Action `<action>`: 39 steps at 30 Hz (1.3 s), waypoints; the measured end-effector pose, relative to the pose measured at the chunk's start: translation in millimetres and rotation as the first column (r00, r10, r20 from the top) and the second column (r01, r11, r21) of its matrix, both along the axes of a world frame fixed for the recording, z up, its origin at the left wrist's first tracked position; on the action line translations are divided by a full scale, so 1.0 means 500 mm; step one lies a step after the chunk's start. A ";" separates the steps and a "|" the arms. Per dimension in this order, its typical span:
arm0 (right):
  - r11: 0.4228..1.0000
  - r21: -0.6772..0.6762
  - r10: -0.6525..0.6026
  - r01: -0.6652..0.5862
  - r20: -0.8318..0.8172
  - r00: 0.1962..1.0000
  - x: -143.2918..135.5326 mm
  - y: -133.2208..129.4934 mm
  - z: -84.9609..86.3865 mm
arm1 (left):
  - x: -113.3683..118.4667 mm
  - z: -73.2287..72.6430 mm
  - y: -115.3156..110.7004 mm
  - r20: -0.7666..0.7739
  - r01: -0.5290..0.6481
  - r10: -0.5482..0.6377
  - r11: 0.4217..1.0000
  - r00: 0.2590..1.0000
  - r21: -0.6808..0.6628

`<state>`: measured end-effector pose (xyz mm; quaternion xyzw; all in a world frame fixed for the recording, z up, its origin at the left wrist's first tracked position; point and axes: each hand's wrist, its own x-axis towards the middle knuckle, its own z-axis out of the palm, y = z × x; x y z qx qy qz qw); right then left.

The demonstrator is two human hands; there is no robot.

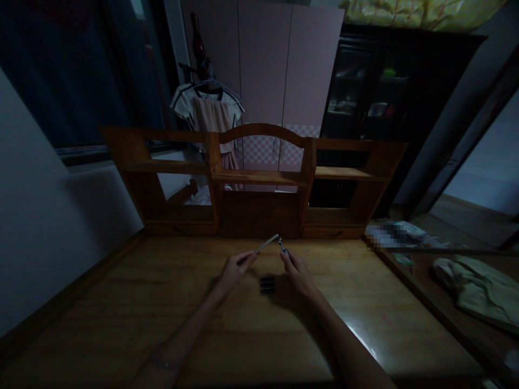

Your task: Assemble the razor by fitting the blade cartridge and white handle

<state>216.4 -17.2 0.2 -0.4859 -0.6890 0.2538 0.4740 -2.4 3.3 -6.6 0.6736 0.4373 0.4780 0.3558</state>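
Grey rod [266, 244] is gripped by the left hand [235, 271], slim tool [283, 247] by the right hand [300, 274], above the surface [162, 292] towards its back edge. Both seem light and stiff, best held by their dark ends.

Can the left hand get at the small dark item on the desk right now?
Likely yes: nothing visible lies between the left hand and the dark item, though that hand's hold on the slender tool may hamper a grasp.

Left hand [235, 269] has a slim pale stick [267, 243], right hand [299, 274] has a shiny-tipped tool [283, 247] — ends almost together over the wooden desk [162, 302]. Some small black pieces [267, 285] lie between the hands
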 end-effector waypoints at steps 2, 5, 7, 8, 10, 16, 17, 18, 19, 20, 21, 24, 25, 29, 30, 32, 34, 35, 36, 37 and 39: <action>1.000 0.004 -0.001 0.001 -0.010 1.000 0.000 -0.001 -0.001 | -0.004 0.003 0.001 0.023 -0.054 0.054 0.998 0.998 -0.015; 1.000 0.017 -0.010 0.009 0.014 1.000 0.002 -0.001 -0.002 | -0.006 0.008 -0.003 0.038 -0.011 0.013 0.999 0.999 -0.041; 1.000 0.024 -0.018 0.018 0.036 0.999 0.003 -0.002 -0.001 | -0.003 0.010 -0.006 0.032 0.058 -0.056 0.996 0.998 -0.074; 1.000 0.026 -0.018 0.017 0.045 0.999 0.004 -0.002 0.000 | -0.001 0.010 -0.008 0.030 0.079 -0.077 0.993 0.997 -0.091; 0.999 0.037 -0.011 0.008 0.060 0.998 0.006 -0.005 0.003 | 0.000 0.011 -0.009 0.035 0.086 -0.083 0.989 0.996 -0.121; 0.997 0.071 -0.010 0.002 0.109 0.994 0.003 -0.011 0.008 | -0.001 0.016 -0.011 0.090 0.132 -0.113 0.959 0.990 -0.253; 0.997 0.072 -0.005 -0.003 0.112 0.994 0.002 -0.011 0.008 | 0.000 0.017 -0.013 0.103 0.152 -0.128 0.950 0.986 -0.273; 0.997 0.071 0.000 -0.008 0.111 0.994 0.002 -0.010 0.007 | 0.001 0.017 -0.014 0.120 0.167 -0.138 0.942 0.983 -0.290; 0.998 0.068 0.004 -0.012 0.108 0.994 0.002 -0.009 0.006 | 0.002 0.018 -0.016 0.140 0.179 -0.142 0.936 0.980 -0.303; 0.998 0.065 0.006 -0.013 0.104 0.995 0.001 -0.007 0.005 | 0.003 0.018 -0.017 0.162 0.187 -0.141 0.931 0.977 -0.312; 0.998 0.061 0.008 -0.014 0.101 0.995 0.002 -0.005 0.005 | 0.004 0.018 -0.019 0.187 0.192 -0.137 0.929 0.973 -0.317; 0.998 0.053 0.014 -0.019 0.101 0.995 0.002 -0.004 0.004 | 0.005 0.022 -0.021 0.245 0.209 -0.133 0.926 0.960 -0.316; 0.999 0.051 0.013 -0.019 0.102 0.995 0.003 -0.004 0.004 | 0.005 0.023 -0.021 0.250 0.217 -0.139 0.923 0.958 -0.319; 0.999 0.045 0.009 -0.013 0.089 0.996 0.002 -0.010 0.008 | 0.004 0.017 -0.018 0.211 0.205 -0.133 0.906 0.968 -0.369; 0.999 0.047 0.004 -0.008 0.082 0.997 0.003 -0.011 0.009 | 0.003 0.013 -0.017 0.195 0.193 -0.125 0.905 0.973 -0.380; 0.998 0.056 -0.011 0.008 0.069 0.998 0.003 -0.014 0.010 | 0.002 0.005 -0.013 0.172 0.176 -0.115 0.901 0.978 -0.397; 0.997 0.069 -0.030 0.025 0.066 0.997 0.003 -0.015 0.012 | 0.000 0.002 -0.012 0.177 0.171 -0.107 0.897 0.978 -0.407; 0.997 0.072 -0.032 0.027 0.068 0.997 0.003 -0.015 0.013 | 0.000 0.003 -0.013 0.193 0.171 -0.099 0.899 0.976 -0.404; 0.997 0.070 -0.026 0.021 0.072 0.997 0.003 -0.014 0.013 | 0.000 0.006 -0.014 0.215 0.173 -0.092 0.903 0.972 -0.394; 0.998 0.063 -0.015 0.010 0.077 0.997 0.003 -0.014 0.013 | 0.000 0.009 -0.016 0.236 0.177 -0.090 0.908 0.968 -0.380; 0.999 0.046 0.006 -0.010 0.086 0.996 0.002 -0.013 0.012 | 0.001 0.015 -0.019 0.258 0.200 -0.109 0.913 0.960 -0.357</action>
